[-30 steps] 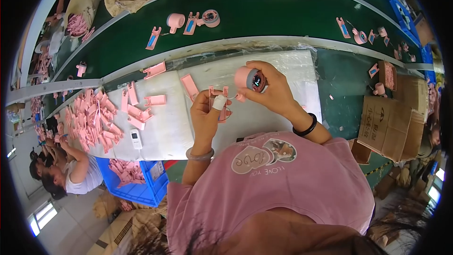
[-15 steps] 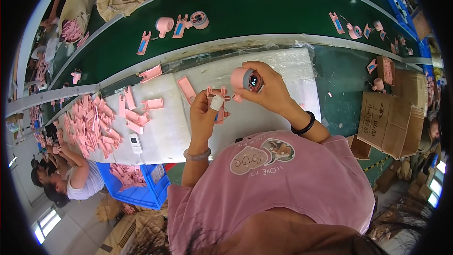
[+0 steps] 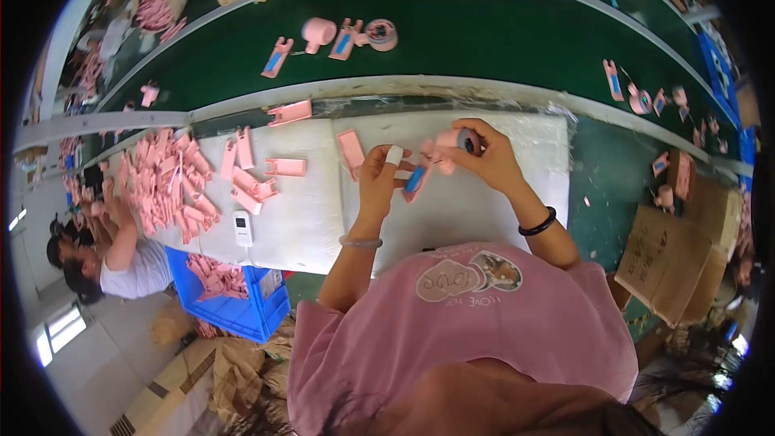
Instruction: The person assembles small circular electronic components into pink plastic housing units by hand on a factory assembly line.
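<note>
My left hand (image 3: 377, 184), a white wrap on one fingertip, is closed on a pink plastic handle shell (image 3: 415, 181) with a blue strip inside. My right hand (image 3: 496, 166) grips a pink round housing (image 3: 449, 140) with a grey rim and dark inside, tilted to the right. The two parts meet or nearly meet over the white work surface (image 3: 500, 226); blur hides whether they are joined. A bare pink shell (image 3: 350, 153) lies just beyond my left hand.
Left of me are a heap of pink shells (image 3: 157, 186), a small white device (image 3: 243, 228) and a blue bin (image 3: 262, 307). Ahead, a green belt (image 3: 484, 40) carries matching pink parts. A cardboard box (image 3: 666, 262) stands at the right. Another person (image 3: 133, 266) sits far left.
The handle shell has turned so its blue strip faces up. Right hand and round housing have come down toward it, bringing the two parts together. The whole view has shifted slightly.
</note>
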Tool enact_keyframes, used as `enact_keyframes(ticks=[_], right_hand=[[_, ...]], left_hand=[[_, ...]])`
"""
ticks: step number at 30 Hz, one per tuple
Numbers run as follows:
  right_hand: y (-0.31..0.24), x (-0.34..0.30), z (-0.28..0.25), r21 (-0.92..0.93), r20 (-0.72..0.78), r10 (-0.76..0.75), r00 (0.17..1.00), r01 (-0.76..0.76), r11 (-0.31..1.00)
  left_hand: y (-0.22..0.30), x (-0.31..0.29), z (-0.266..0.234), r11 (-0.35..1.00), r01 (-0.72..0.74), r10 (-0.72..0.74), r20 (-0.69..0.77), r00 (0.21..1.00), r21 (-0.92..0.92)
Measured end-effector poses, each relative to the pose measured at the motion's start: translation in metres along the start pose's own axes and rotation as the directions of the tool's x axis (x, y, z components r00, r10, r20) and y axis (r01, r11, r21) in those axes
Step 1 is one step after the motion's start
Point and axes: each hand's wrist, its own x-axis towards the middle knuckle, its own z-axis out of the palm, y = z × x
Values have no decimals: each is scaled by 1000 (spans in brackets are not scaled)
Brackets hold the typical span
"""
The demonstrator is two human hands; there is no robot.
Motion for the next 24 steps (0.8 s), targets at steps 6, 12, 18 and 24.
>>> enact_keyframes(ticks=[6, 12, 18, 24], right_hand=[[32, 59, -14, 323, -175, 142, 974, -79, 943], [30, 104, -15, 477, -277, 210, 938, -56, 877], [42, 83, -5, 342, -78, 154, 985, -118, 932], [44, 64, 16, 306, 123, 209, 970, -237, 922]], left_hand=[[20, 94, -74, 945, -308, 325, -231, 917, 107], [63, 228, -190, 44, -120, 890, 16, 457, 992], [79, 281, -200, 95, 249, 647, -249, 721, 964], [100, 270, -237, 210, 37, 604, -160, 781, 977]])
